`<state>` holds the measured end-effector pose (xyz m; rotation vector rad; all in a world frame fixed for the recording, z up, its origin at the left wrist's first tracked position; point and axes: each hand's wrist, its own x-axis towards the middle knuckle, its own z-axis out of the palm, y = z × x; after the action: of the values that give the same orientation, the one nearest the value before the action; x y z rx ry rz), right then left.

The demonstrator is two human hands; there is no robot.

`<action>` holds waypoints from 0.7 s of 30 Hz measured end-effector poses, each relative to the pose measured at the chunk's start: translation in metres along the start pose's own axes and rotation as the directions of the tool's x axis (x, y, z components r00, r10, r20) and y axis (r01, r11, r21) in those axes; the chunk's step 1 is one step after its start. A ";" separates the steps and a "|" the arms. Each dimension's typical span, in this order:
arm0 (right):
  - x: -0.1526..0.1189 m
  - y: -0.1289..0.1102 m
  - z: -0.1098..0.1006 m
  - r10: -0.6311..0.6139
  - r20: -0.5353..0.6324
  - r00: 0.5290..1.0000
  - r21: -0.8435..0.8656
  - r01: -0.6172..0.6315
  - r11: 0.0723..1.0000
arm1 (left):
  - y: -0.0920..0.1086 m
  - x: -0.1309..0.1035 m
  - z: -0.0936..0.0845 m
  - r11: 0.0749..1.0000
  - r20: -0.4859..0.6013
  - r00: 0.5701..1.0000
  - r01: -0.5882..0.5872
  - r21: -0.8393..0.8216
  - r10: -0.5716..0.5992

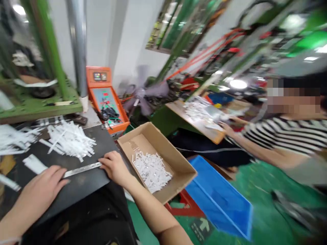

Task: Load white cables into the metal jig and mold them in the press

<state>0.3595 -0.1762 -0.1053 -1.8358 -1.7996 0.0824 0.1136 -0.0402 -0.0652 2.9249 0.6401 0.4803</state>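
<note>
A narrow, pale metallic-looking strip [83, 169] spans the dark tabletop between my two hands. My left hand [47, 185] is closed at its left end, thumb and fingers meeting around it. The right end is pinched between the fingers and thumb of my right hand [114, 167], beside the cardboard box. Just beyond the strip lies a loose pile of white strips [71, 139]. A few white strips [34, 164] lie beside my left hand, and another heap [15, 139] is at the far left.
An open cardboard box [176, 160] holding many small white pieces stands to the right. Past it are a blue crate [222, 200] and a co-worker [278, 136] at another bench. An orange control box [107, 98], a fan [141, 92] and a green machine [58, 105] stand behind.
</note>
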 end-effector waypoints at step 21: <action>0.128 -0.136 0.047 -0.093 0.639 0.764 0.052 0.078 0.996 | -0.029 -0.069 -0.068 0.907 0.243 0.889 0.415 -0.069 -0.389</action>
<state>0.2292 -0.0478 -0.0438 -1.8309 -2.3140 0.7854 0.0203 -0.0402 -0.0260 2.5761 1.1056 0.1321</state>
